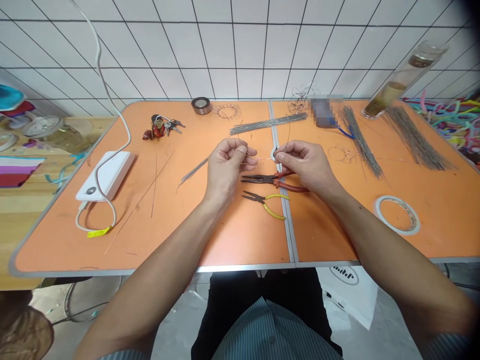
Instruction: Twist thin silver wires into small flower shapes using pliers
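Between my two hands runs a thin wire (264, 158), its far ends too fine to follow. My left hand (227, 167) pinches one part of it, thumb against fingers. The thumb and forefinger of my right hand (305, 162) close on another part, near the table's seam. Just below the hands lie red-handled pliers (262, 179), partly under my right hand, and yellow-handled pliers (264, 199). A bundle of straight wires (268, 123) rests beyond the hands. Several shorter wires (193, 171) lie beside my left hand.
On the orange table (225, 240) are a white power bank (105, 175) with a cable, keys (165, 126), dark tape (201, 105), and a white tape roll (397, 215). Wire bundles (362, 142) and a tilted glass bottle (403, 82) stand at right. A tiled wall (247, 50) bounds the back.
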`<state>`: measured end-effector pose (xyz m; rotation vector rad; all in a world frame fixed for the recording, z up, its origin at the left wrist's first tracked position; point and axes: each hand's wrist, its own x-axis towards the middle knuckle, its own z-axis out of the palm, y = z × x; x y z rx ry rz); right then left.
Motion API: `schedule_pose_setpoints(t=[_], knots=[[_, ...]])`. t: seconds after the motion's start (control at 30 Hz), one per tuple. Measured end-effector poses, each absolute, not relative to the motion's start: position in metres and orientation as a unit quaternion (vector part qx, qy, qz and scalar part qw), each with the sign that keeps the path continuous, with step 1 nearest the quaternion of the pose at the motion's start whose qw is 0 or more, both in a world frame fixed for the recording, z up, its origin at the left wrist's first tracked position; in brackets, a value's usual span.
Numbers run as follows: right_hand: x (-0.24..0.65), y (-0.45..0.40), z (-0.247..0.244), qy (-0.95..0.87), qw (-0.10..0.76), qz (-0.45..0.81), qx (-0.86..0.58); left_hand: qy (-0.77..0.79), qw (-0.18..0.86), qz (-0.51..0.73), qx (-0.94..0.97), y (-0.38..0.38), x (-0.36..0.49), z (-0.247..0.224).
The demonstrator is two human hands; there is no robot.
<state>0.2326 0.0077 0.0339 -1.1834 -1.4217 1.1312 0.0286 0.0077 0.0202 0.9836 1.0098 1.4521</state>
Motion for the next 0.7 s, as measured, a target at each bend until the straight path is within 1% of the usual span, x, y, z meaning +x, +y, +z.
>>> schedule_pose_setpoints(t=[0.13, 0.27, 0.7], knots=[[0.231, 0.008, 0.032, -0.600, 0.452, 0.446, -0.487, 0.423, 0.529, 0.619, 0.397, 0.011, 0.025, 0.019], [0.230, 0.008, 0.029, -0.605, 0.457, 0.430, -0.489, 0.438, 0.529, 0.626, 0.369, 0.016, 0.021, 0.017], [0.230, 0.005, 0.015, -0.638, 0.401, 0.436, -0.493, 0.451, 0.460, 0.604, 0.469, 0.016, 0.011, 0.018]])
